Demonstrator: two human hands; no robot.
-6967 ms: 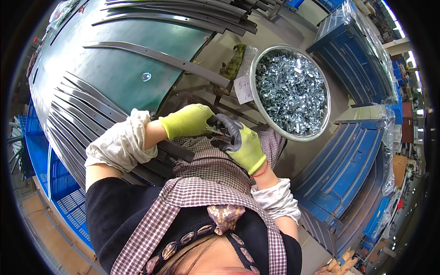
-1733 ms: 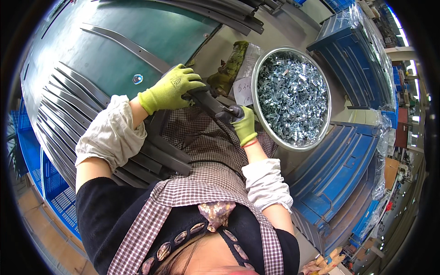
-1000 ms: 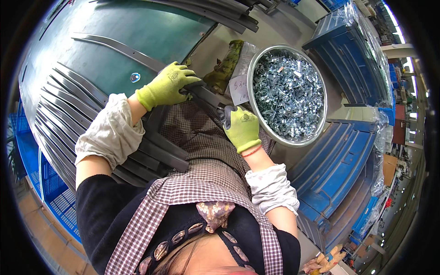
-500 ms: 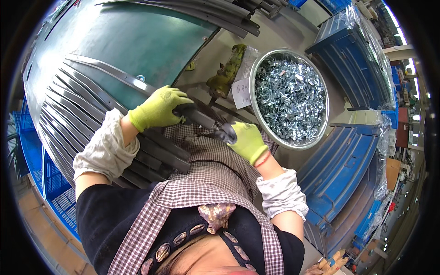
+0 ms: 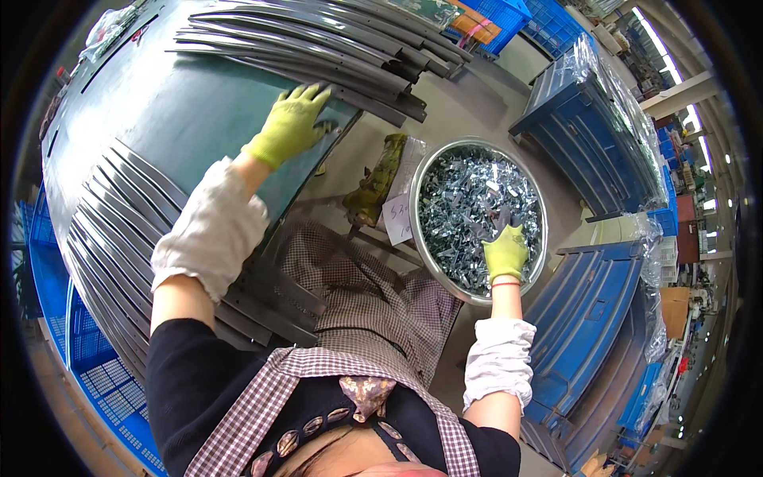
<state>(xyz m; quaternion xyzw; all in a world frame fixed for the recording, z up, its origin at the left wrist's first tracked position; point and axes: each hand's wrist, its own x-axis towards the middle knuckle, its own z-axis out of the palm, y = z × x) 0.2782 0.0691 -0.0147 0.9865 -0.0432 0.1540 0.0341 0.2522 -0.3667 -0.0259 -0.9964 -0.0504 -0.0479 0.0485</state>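
Note:
My left hand [image 5: 292, 126], in a yellow-green glove, is over the far right part of the green tabletop [image 5: 230, 103]. Its fingers are spread and nothing is in them. Just beyond it lies a pile of long dark metal strips [image 5: 318, 48], their ends jutting past the table edge. My right hand [image 5: 506, 251], gloved the same way, reaches into a round metal basin [image 5: 424, 248] full of small shiny metal clips [image 5: 469, 191]. Its dark-coated fingers look stretched out among the clips, and their tips blend in with them.
More curved metal strips [image 5: 119, 215] lie side by side on the near left of the table, ends over my lap. Blue metal racks [image 5: 588, 318] stand at the right, with a blue bin [image 5: 588, 135] beyond. A blue plastic crate [image 5: 103, 366] is at the left.
My left hand has let go of a metal strip and moved away from me, toward the far pile. My right hand has gone from the strip's end into the basin.

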